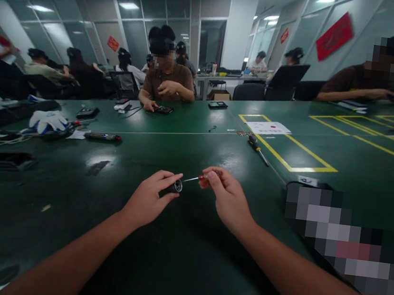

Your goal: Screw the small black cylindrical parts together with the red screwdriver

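Observation:
My left hand [149, 197] is closed round a small black cylindrical part [175, 186] with a shiny ring at its open end. My right hand [228, 200] pinches a small screwdriver [200, 178] with a red handle. Its thin metal shaft points left, with the tip at the open end of the black part. Both hands hover just above the dark green table [177, 245], near its middle in front of me.
A black-and-yellow screwdriver [257, 148] lies beside a yellow taped rectangle [290, 147] holding a white sheet [267, 127]. White gloves [47, 120] and tools lie at the left. A person across the table handles a phone [163, 110]. Other people sit further off.

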A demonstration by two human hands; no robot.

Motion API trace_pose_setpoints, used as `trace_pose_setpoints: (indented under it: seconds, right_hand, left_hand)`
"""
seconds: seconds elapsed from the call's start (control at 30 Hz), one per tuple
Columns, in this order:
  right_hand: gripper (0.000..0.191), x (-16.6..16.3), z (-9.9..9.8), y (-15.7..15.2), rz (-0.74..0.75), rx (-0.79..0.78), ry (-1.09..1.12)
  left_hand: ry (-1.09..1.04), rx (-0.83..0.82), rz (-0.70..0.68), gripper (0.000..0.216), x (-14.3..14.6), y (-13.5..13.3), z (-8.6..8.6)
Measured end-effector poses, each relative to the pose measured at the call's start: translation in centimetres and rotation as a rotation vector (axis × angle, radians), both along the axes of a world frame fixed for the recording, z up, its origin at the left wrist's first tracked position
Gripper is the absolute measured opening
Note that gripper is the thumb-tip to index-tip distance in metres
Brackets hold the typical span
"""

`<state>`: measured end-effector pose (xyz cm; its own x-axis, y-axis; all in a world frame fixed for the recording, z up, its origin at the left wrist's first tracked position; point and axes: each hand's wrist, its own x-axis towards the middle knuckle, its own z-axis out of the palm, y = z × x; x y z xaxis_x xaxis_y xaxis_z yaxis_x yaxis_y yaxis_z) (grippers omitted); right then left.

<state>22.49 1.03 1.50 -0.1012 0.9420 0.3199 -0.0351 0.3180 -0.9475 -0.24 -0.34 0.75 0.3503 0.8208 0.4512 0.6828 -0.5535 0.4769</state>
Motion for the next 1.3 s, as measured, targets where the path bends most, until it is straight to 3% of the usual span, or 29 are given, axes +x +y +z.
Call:
trace_pose_setpoints:
  seconds: [0.77, 1.0, 1.3]
  right_hand:
    - [0.016, 0.32, 0.76, -0.7, 0.022, 0.098, -0.127]
    - [0.019, 0.6, 0.8, -0.73, -0.036, 0.162, -0.273]
    - [0.018, 0.58, 0.57, -0.74, -0.012, 0.153, -0.178]
  left_hand:
    - [0.024, 0.028, 0.018, 0.04, -0.1, 0.24, -0.18]
    - [0.01, 0.046, 0.024, 0.036, -0.21, 0.38, -0.39]
    - [0.008, 0.023, 0.025, 0.038, -0.21, 0.37, -0.33]
